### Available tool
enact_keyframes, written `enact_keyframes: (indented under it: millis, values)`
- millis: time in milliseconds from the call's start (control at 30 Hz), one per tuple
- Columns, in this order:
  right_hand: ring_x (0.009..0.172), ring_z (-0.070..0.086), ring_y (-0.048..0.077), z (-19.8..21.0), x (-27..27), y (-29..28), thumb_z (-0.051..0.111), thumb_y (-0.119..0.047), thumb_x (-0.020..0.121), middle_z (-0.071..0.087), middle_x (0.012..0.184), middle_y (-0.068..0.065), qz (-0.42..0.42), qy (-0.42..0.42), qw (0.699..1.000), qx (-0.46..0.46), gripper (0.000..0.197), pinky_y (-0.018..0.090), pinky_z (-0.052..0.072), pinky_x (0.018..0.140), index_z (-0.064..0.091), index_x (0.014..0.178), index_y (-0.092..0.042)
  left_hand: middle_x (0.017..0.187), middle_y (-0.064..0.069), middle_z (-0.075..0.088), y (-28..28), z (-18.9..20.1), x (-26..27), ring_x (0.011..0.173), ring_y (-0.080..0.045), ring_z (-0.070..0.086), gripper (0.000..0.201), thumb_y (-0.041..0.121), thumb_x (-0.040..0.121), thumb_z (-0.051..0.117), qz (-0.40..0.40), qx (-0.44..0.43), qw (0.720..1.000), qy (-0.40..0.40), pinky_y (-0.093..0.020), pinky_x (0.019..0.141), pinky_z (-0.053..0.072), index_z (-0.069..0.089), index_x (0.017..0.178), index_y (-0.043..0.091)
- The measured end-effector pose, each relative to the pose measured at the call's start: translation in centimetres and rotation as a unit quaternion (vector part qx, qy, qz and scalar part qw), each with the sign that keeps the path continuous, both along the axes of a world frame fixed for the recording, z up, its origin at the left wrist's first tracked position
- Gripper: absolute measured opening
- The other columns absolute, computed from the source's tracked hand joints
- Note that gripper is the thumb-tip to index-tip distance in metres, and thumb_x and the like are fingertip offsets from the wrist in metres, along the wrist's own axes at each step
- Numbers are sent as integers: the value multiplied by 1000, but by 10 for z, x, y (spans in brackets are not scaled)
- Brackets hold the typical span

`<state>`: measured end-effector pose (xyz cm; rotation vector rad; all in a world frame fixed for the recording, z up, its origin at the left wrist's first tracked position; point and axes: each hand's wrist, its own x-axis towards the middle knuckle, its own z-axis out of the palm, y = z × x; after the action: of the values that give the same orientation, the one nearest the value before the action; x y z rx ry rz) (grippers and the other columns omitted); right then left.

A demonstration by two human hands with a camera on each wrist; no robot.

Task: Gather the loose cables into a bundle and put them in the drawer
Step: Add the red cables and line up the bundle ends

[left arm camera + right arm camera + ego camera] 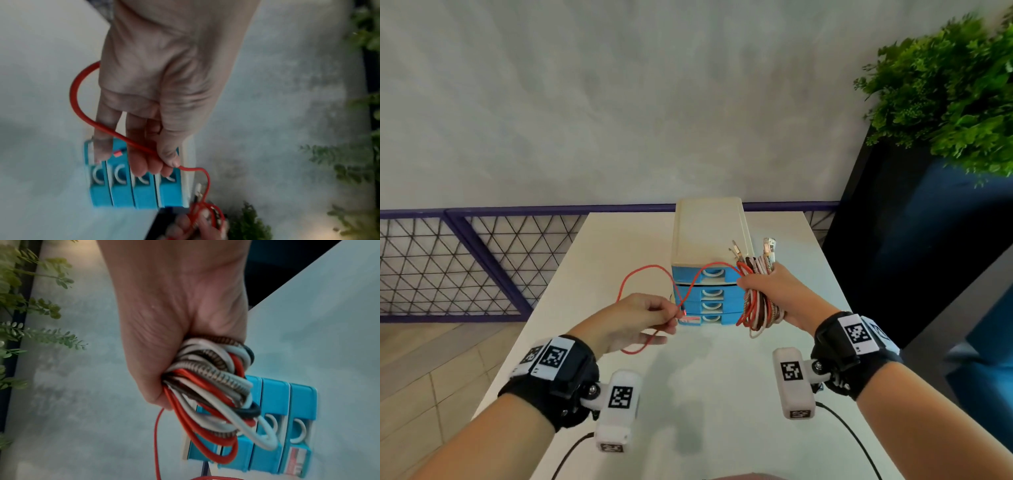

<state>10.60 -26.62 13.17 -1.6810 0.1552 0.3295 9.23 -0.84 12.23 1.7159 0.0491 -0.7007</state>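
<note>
Head view: drawer unit (710, 270) on the table (722, 377), four blue drawers closed, right hand (774, 294) fisted round the cable bundle (756, 301) beside it, left hand (633, 318) pinching the loose red cable (650, 270); wrist views agree (bottom-drawer label unreadable), plant (945, 96) right.

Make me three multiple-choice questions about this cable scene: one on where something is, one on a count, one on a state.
1. Where is the cable bundle?
A. in the right hand
B. on the table
C. in a drawer

2. How many blue drawers has the drawer unit?
A. two
B. four
C. six

3. What state are the drawers in?
A. all closed
B. top one open
C. bottom one removed

Answers: 1 A, its fingers wrap the coils. 2 B, four blue fronts show. 3 A, every front sits flush while the left hand pinches the loose red cable.
</note>
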Motion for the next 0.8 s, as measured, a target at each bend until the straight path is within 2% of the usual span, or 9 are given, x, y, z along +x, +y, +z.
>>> enact_keyframes:
  millis: [100,167,300,400,467,567,600,700,800]
  values:
    - [66,73,18,2,-5,12,67,-20,89,74,83,10,-10,-27,999,38,21,27,56,54,61,107,-10,72,-3,65,-20,5,-7,69,-9,64,14,13,91,58,46,-89,994,51,-39,85,54,64,79,12]
    - [70,73,21,1,-7,19,67,-27,89,75,84,10,-7,-34,998,59,22,33,60,63,63,105,-12,70,-2,65,-30,8,-11,68,-10,65,13,12,88,61,58,-115,989,66,-39,83,56,63,75,13]
    - [94,72,29,1,-9,28,65,-45,86,74,102,13,4,-28,992,121,43,44,57,87,65,115,-13,63,0,67,-48,14,-16,59,-8,66,7,10,83,68,86,-119,986,79,-29,66,61,64,77,11]
    - [85,73,25,4,-12,33,63,-52,79,76,93,11,26,-26,988,153,49,37,59,78,66,108,-13,65,-1,65,-60,15,-18,51,-6,61,9,14,80,73,88,-100,989,68,-23,57,59,66,76,10]
    - [70,71,15,5,-13,35,66,-48,76,72,76,3,29,-37,988,149,35,29,57,66,65,92,-16,64,-2,63,-65,15,-19,48,-5,60,12,17,80,74,79,-88,991,57,-21,56,58,66,72,11]
    - [71,67,22,2,-11,36,77,-26,79,67,79,10,3,-41,996,75,25,42,56,73,64,94,-11,64,-1,62,-68,17,-22,46,-5,57,16,20,80,75,55,-59,996,34,-21,55,57,63,71,13]
    - [69,67,25,-1,-9,35,74,-19,79,67,79,14,-19,-41,998,53,24,43,56,71,63,97,-7,66,-1,61,-68,17,-22,44,-5,53,17,21,81,73,49,-54,997,23,-20,50,53,61,72,14]
    - [56,66,19,0,-4,32,63,-7,84,64,73,14,-103,-45,992,65,12,30,55,56,59,94,-3,70,2,53,-67,18,-23,41,-6,29,17,25,92,60,44,-82,996,6,-16,39,28,55,79,15]
    - [58,65,19,2,5,18,59,-5,88,63,74,11,-193,-54,970,139,7,35,56,60,55,92,-9,60,6,43,-55,14,-23,41,-6,18,21,30,99,45,33,-131,990,52,-16,38,17,57,91,16]
